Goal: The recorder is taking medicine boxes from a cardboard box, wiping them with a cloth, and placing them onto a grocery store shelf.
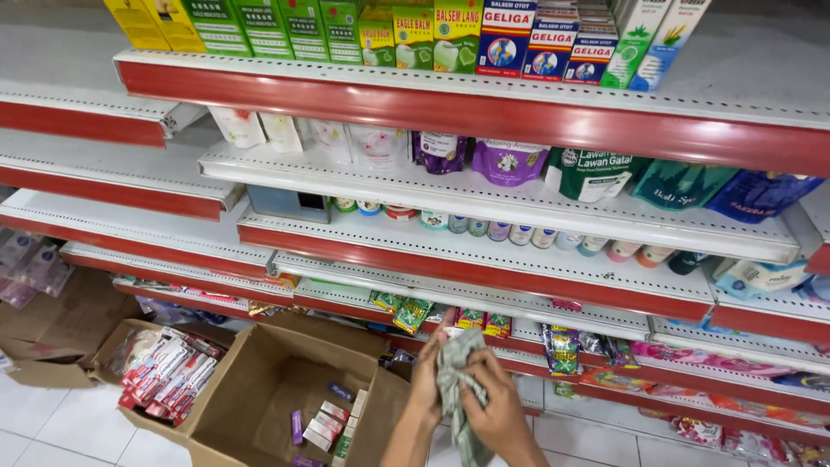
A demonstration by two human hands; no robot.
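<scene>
Both my hands are low in the head view, bunching a grey-green crumpled cloth (458, 380) between them. My left hand (426, 376) grips the cloth's left side and my right hand (497, 406) holds its right side, fingers curled into the fabric. The hands hover in front of the lower shop shelf (484, 303), just below small green sachets (406, 311) and other packets hanging at its edge.
White shelves with red front edges (450, 112) carry boxes, pouches and bottles. On the tiled floor, an open cardboard box (285, 389) holds a few small boxes; another box (164, 367) to the left is filled with red-and-white tubes. More cartons lie at far left.
</scene>
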